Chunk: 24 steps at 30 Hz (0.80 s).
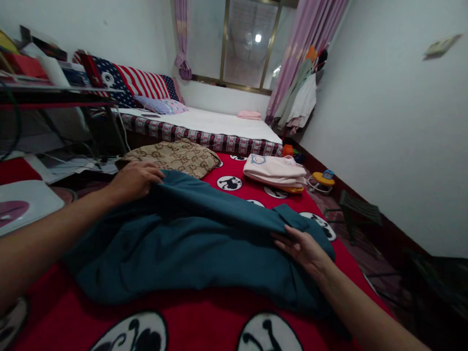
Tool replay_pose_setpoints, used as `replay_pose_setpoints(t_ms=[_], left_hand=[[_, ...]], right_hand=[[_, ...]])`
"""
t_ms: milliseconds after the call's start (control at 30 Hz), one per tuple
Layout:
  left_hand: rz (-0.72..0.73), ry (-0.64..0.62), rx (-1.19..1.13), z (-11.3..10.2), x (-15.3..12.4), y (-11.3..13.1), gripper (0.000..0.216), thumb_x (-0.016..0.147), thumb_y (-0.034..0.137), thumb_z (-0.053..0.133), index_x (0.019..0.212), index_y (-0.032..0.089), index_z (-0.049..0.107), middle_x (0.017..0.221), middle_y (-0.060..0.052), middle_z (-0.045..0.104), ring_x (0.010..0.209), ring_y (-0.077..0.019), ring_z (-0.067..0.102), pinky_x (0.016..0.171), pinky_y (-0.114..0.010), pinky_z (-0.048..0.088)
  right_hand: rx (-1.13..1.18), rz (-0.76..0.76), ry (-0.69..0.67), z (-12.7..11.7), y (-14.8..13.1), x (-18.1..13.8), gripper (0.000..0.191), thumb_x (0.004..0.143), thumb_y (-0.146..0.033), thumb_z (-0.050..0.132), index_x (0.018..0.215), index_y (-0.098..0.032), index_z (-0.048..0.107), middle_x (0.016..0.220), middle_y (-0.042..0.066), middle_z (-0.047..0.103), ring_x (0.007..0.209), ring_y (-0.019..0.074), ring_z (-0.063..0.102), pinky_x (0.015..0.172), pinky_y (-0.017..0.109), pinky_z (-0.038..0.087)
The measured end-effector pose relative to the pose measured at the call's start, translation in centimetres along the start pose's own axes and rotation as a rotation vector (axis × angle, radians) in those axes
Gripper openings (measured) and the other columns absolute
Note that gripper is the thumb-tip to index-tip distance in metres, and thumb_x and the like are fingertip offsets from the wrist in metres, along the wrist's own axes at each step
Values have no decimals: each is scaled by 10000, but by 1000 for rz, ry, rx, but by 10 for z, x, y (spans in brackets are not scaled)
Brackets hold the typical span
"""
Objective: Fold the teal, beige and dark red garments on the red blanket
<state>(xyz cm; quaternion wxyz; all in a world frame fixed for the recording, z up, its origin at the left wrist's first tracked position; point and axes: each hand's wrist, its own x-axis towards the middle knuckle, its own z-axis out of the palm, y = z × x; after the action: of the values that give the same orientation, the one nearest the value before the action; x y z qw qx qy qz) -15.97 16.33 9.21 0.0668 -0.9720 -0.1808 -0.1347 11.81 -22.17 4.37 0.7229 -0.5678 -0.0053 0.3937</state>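
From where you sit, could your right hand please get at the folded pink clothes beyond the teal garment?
Probably yes: the right hand lies on the teal garment, with only bare red bedspread before the folded pink clothes.

1. Our left arm reaches in from the lower left edge, bare and stretched forward across the view.
2. Our left hand (133,179) lies palm down with the knuckles up and the fingers curled forward, the thumb tucked under.
3. Our right arm enters from the lower right corner and angles up toward the middle.
4. Our right hand (302,246) lies flat and open, its fingers (283,238) straight and pointing left.
5. Our two hands are well apart.
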Motion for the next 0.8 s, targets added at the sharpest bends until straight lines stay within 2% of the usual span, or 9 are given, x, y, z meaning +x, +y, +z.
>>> replay_pose_setpoints(t_ms=[100,167,267,367,433,500,600,700,800], left_hand=[[-5,-127,66,5,-6,0,273,690,113,483,767,169,739,1074,-11,710,1122,-230,488,1080,-450,270],[-79,-129,91,-3,-1,13,203,696,176,514,646,168,711,936,-16,714,975,-236,555,1026,-455,332],[-76,-64,12,-18,14,50,235,757,217,499,763,169,730,899,-42,683,867,-234,597,931,-436,416],[170,-94,-288,-16,23,101,322,873,304,483,1089,183,689,1143,-71,643,1036,-234,594,958,-386,437],[315,-161,-447,-5,20,135,401,883,396,536,1235,224,619,1306,-75,568,1162,-235,550,1006,-366,429],[409,-175,-500,8,10,163,470,855,420,601,1300,270,571,1418,-73,477,1258,-254,486,1048,-387,406],[516,-136,-515,20,-10,191,419,840,388,639,1244,283,606,1444,-72,443,1318,-272,417,1089,-429,366],[544,-161,-497,21,-29,202,382,799,371,691,1167,285,641,1335,-72,531,1238,-276,482,1042,-444,404],[517,-241,-465,20,-42,201,487,742,321,745,1209,293,609,1207,-66,595,1074,-255,570,927,-409,473]], right_hand=[[-166,13,-26,-27,-2,-8,78,803,-185,659,843,-134,616,854,102,736,742,195,729,634,276,599],[-366,-37,-11,-42,-13,-10,198,814,-329,657,767,-141,613,731,82,712,562,148,670,526,250,554],[-788,-393,94,-54,-30,-6,325,785,-458,649,650,-171,579,577,17,615,442,118,543,441,237,459],[-1157,-839,120,-53,-35,0,175,756,-303,664,890,-190,663,883,57,673,751,195,643,642,307,531],[-1353,-985,1,-48,-31,3,440,722,-152,638,1156,-223,630,1209,91,600,1092,256,588,891,402,509],[-1503,-1012,-126,-44,-25,6,616,700,-56,592,1287,-242,567,1392,104,469,1284,283,457,1049,468,403],[-1556,-1010,-176,-42,-22,8,587,723,-17,540,1268,-230,580,1427,112,421,1311,276,430,1086,473,365],[-1452,-1071,-143,-46,-28,-3,433,741,-23,539,1119,-213,630,1260,94,543,1192,233,523,1032,412,418],[-1469,-936,-226,-50,-33,-28,250,777,-99,602,996,-212,643,1021,49,631,970,195,608,891,348,484]])
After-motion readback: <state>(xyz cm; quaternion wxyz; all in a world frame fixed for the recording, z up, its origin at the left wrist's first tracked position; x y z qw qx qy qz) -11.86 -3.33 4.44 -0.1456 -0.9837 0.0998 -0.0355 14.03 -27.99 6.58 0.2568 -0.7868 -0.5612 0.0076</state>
